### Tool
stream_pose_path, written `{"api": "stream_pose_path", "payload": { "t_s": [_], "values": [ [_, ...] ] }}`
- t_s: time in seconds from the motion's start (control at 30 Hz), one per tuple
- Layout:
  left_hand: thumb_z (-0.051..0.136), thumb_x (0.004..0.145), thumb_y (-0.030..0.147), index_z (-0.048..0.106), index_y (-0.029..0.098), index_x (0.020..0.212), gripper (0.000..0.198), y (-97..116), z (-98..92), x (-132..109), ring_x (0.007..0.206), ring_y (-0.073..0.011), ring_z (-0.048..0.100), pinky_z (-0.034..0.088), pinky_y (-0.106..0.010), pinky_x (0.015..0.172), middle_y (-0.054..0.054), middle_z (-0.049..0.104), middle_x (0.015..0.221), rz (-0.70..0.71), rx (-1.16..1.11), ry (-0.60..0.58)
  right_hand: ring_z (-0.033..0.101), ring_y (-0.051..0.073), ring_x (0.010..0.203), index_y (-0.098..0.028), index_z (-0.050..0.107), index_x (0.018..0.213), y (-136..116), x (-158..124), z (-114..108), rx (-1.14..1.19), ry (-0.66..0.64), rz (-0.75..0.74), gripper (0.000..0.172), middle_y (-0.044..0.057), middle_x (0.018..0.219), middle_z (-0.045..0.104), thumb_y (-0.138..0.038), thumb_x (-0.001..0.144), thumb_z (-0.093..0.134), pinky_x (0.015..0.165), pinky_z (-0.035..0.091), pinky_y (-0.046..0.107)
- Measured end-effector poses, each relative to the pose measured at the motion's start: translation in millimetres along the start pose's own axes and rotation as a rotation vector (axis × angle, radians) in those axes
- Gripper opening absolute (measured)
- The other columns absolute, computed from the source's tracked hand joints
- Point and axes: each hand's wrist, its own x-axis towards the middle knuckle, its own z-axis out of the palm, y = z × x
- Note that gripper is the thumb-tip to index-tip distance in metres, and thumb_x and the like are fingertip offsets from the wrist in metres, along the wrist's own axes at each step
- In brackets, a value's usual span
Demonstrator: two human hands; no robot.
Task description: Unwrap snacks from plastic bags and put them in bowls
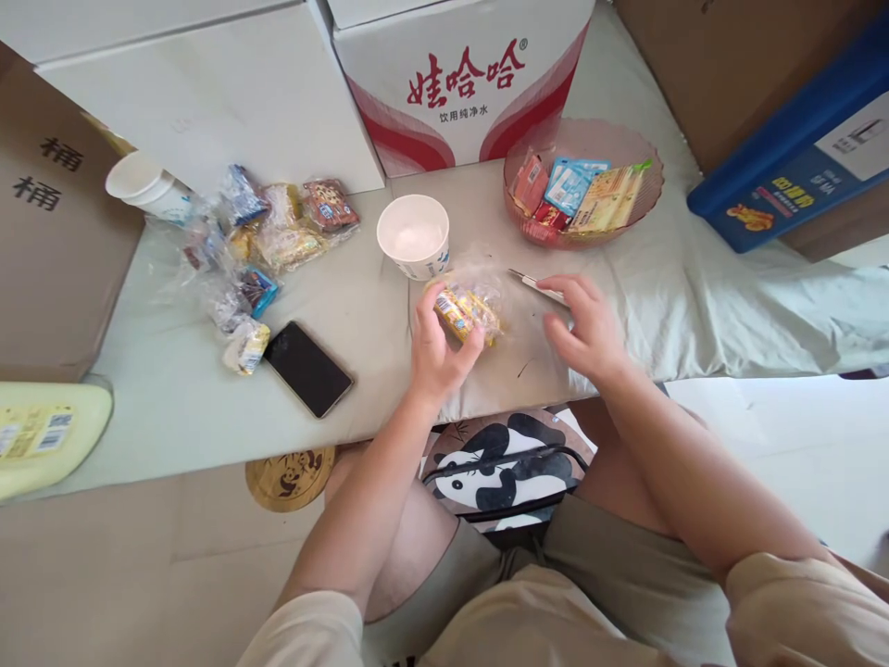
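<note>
A clear plastic bag holding yellow snack packets (462, 310) lies on the cloth-covered surface. My left hand (439, 357) has its thumb and index finger around the bag. Just to the right, a slim utility knife (532, 280) rests with its narrow tip pointing left. My right hand (587, 329) lies over the handle end, fingers touching it and thumb spread apart; the rest of the handle is hidden beneath. Behind the bag stands a white paper cup (415, 232), upright and close to my left fingertips.
A pink glass bowl (583, 232) with several packets sits at the back right. Wrapped snacks (278, 227), stacked paper cups (149, 181) and a phone (309, 369) are to the left. Boxes (465, 93) line the back; a blue carton (798, 139) stands right.
</note>
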Motion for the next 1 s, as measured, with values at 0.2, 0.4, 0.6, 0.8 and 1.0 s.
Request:
{"api": "stream_pose_path", "payload": {
  "t_s": [0.2, 0.4, 0.6, 0.8, 1.0],
  "values": [
    [0.073, 0.08, 0.034, 0.039, 0.025, 0.137, 0.067, -20.5, -17.2, 17.4, 0.131, -0.0271, 0.052, 0.046, -0.042, 0.106, -0.015, 0.044, 0.147, -0.109, 0.011, 0.149, 0.054, 0.032, 0.126, -0.022, 0.048, 0.139, -32.5, -14.1, 25.3, 0.158, -0.231, -0.25, 0.057, 0.014, 0.136, 0.059, -0.039, 0.085, 0.061, 0.102, 0.043, 0.047],
    [0.059, 0.087, 0.025, 0.049, 0.025, 0.119, 0.034, -27.4, -24.4, 19.5, 0.066, -0.0117, 0.064, 0.055, -0.026, 0.064, -0.003, 0.067, 0.096, -0.331, -0.149, 0.149, 0.063, 0.027, 0.093, -0.022, 0.066, 0.105, -22.7, -6.6, 23.1, 0.023, -0.091, -0.014, 0.023, 0.01, 0.093, 0.069, -0.025, 0.091, 0.047, 0.087, 0.047, 0.043],
    [0.057, 0.08, 0.015, 0.054, 0.024, 0.113, 0.034, -32.3, -44.7, 17.8, 0.072, -0.0101, 0.063, 0.05, -0.022, 0.061, -0.004, 0.065, 0.106, -0.312, -0.06, 0.266, 0.06, 0.028, 0.103, -0.02, 0.061, 0.108, 4.6, -0.6, -1.0, -0.141, 0.264, 0.246, 0.032, 0.013, 0.105, 0.064, -0.016, 0.083, 0.041, 0.082, 0.05, 0.043],
    [0.069, 0.073, 0.019, 0.06, 0.024, 0.118, 0.045, -26.2, -46.8, 9.2, 0.118, -0.0232, 0.057, 0.054, -0.033, 0.087, -0.01, 0.054, 0.131, -0.086, 0.12, -0.007, 0.059, 0.03, 0.113, -0.023, 0.061, 0.117, -17.3, -7.1, 5.5, -0.127, -0.065, -0.082, 0.035, 0.011, 0.115, 0.068, -0.025, 0.084, 0.051, 0.098, 0.043, 0.047],
    [0.062, 0.081, 0.027, 0.06, 0.019, 0.084, 0.008, -28.0, -46.7, 12.2, 0.075, -0.0131, 0.06, 0.049, -0.027, 0.072, -0.002, 0.062, 0.084, -0.283, 0.049, 0.075, 0.062, 0.028, 0.091, -0.021, 0.068, 0.101, -16.3, -6.3, 9.5, -0.192, -0.178, -0.109, 0.022, 0.01, 0.09, 0.07, -0.03, 0.09, 0.051, 0.088, 0.043, 0.043]
  ]
}}
